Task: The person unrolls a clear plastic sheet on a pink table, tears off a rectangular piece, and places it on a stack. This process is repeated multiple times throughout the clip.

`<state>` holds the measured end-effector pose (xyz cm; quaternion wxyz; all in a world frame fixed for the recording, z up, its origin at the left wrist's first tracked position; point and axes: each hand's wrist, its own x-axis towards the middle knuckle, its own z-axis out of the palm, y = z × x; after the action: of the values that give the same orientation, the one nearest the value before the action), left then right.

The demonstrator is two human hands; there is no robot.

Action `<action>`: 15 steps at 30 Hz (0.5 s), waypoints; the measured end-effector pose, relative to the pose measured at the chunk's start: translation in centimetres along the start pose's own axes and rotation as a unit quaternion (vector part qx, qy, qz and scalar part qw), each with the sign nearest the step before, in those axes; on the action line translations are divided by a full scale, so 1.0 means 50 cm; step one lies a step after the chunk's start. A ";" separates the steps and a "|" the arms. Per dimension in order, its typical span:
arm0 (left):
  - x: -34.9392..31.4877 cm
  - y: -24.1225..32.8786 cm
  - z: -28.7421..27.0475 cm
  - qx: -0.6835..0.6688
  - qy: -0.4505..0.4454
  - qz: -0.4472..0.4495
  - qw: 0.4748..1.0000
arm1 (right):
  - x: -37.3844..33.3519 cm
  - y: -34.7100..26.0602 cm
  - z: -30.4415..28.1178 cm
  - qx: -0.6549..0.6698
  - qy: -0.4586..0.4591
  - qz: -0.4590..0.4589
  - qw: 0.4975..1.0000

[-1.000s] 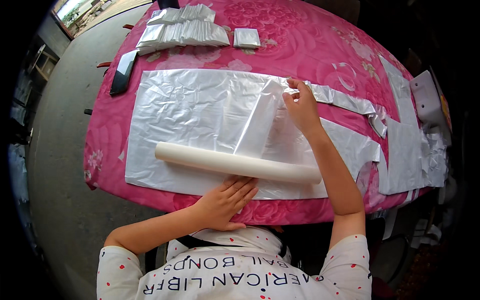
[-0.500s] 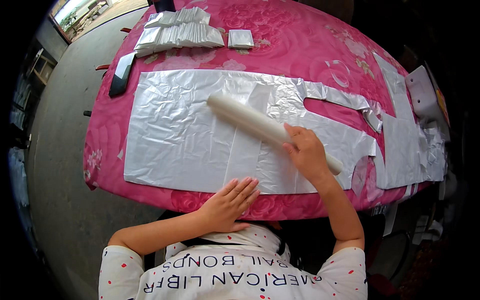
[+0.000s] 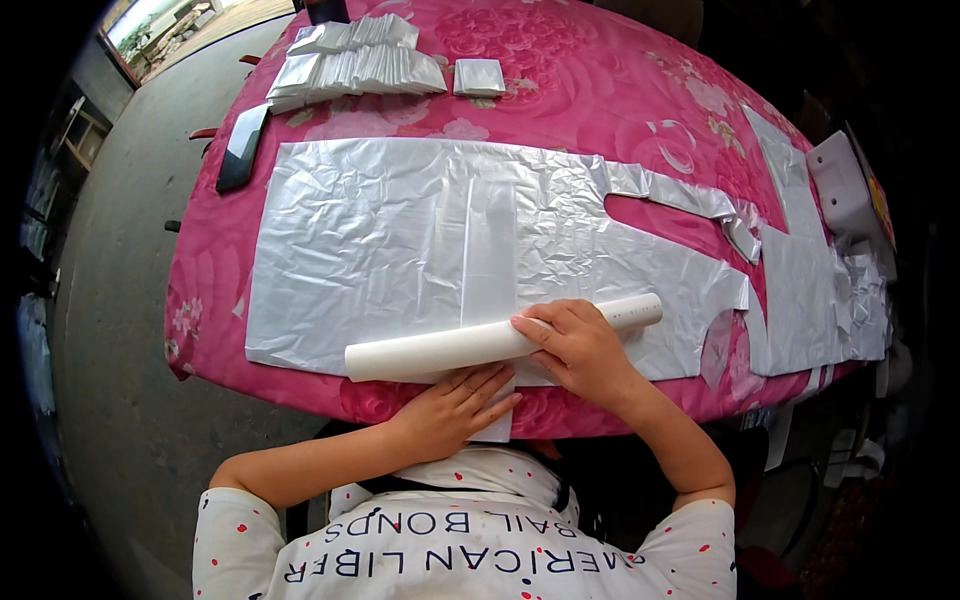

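My right hand [image 3: 577,350] is wrapped round a white plastic pipe [image 3: 440,347], which lies nearly crosswise close to the table's near edge. Beneath the pipe runs a narrow folded strip of plastic film [image 3: 489,250], on top of the large silvery plastic bags [image 3: 350,240] spread flat. The strip's near end shows past my left hand, at the table edge. My left hand [image 3: 455,412] rests at that edge beside the strip, fingers stretched out and fingertips just below the pipe. Whether the pipe touches the fingertips I cannot tell.
Stacks of folded plastic bags [image 3: 360,72] and one small folded pile [image 3: 479,78] sit at the far left. A dark phone [image 3: 241,150] lies near the left edge. More plastic bags [image 3: 800,295] and a white box-like container [image 3: 843,185] are at the right. A pink flowered cloth [image 3: 560,50] covers the table.
The pipe has come toward me and swung from a steep slant to nearly crosswise. The folded strip has straightened, with its near end now visible at the table edge. My left hand barely moved.
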<state>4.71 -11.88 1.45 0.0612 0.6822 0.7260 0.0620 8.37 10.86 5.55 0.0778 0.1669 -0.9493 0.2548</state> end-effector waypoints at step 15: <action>-0.025 -0.016 0.018 -0.056 0.044 0.063 0.995 | 0.181 0.135 0.004 -0.042 0.094 -0.020 0.994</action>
<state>4.16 -13.15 0.41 0.0635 0.7184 0.6792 0.1365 -2.50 13.72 4.39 0.1789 0.1581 -0.9441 0.2275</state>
